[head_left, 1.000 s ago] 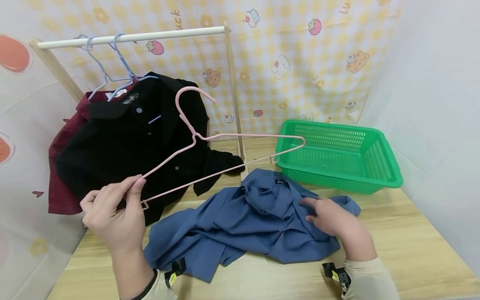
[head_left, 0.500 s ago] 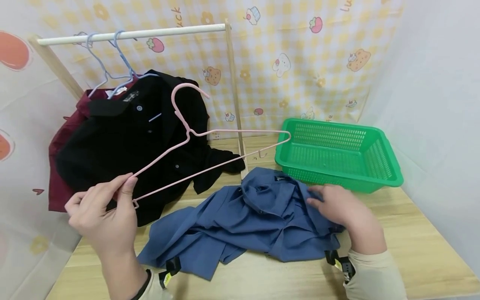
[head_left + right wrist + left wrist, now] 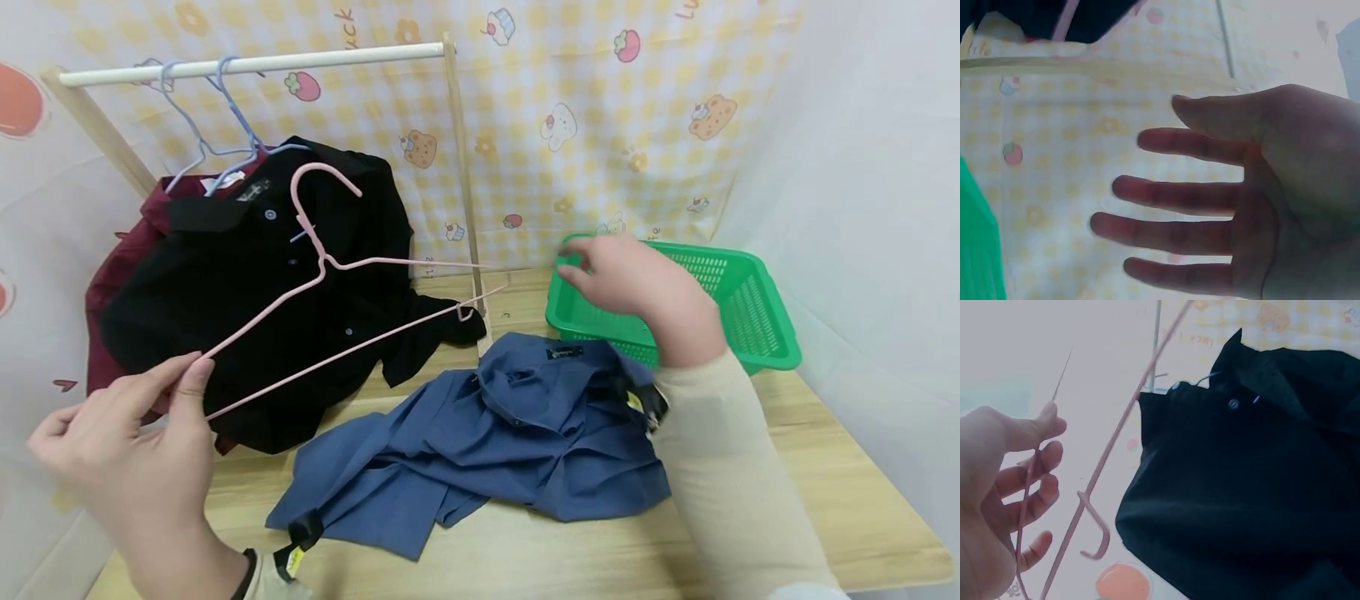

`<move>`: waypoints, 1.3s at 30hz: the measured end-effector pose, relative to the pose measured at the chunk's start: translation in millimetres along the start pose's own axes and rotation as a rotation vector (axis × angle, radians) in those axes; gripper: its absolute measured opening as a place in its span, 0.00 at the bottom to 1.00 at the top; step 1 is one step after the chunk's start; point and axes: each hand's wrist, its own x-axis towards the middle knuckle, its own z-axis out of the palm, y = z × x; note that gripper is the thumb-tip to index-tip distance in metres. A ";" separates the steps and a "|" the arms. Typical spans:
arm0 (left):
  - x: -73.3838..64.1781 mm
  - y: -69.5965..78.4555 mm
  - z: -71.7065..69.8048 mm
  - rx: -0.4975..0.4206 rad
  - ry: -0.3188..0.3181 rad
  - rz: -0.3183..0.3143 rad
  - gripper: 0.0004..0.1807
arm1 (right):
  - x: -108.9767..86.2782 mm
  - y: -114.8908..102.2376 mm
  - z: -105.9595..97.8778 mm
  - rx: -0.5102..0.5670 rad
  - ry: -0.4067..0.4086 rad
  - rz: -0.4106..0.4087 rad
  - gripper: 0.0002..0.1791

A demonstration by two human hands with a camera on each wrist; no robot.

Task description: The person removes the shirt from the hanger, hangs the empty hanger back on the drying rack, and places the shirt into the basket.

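Observation:
In the head view my left hand (image 3: 142, 442) pinches a pink clothes hanger (image 3: 262, 312) by one end, thumb against forefinger. The hanger's hook points up, in front of a black shirt (image 3: 322, 333). My right hand (image 3: 630, 275) is raised over the near left part of a green basket (image 3: 780, 325), holding nothing; its fingers (image 3: 1179, 195) are spread and extended in the right wrist view. Below it on the table lies a rumpled blue shirt (image 3: 480, 442), collar toward the back. The left wrist view shows the hanger's lower bar (image 3: 1113, 440) with a small hook on it.
A rack with a white rail (image 3: 322, 60) and wooden posts stands at the back left. Two blue hangers (image 3: 240, 108) hang from it, carrying the black shirt and a maroon shirt (image 3: 112, 292). A patterned curtain (image 3: 570, 167) closes off the back of the wooden table (image 3: 840, 475).
My right hand has left the blue shirt and risen toward the back, over the basket's edge. My left hand has moved left with the pink hanger.

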 end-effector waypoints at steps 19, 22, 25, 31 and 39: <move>32.0 40.0 31.6 0.286 -0.250 -0.163 0.18 | 168.2 -58.8 -7.8 0.638 0.149 -0.012 0.35; 48.1 52.4 39.8 0.277 -0.255 -0.204 0.18 | 177.1 -57.1 -4.9 0.811 0.175 -0.052 0.33; 67.8 67.7 49.6 0.290 -0.289 -0.212 0.19 | 184.5 -55.0 -0.7 0.877 0.221 -0.070 0.29; 100.4 93.2 70.0 0.319 -0.332 -0.196 0.18 | 190.4 -55.9 7.5 0.868 0.331 -0.069 0.25; 121.3 104.0 96.4 0.344 -0.398 -0.237 0.19 | 187.3 -63.1 13.8 0.822 0.405 -0.065 0.20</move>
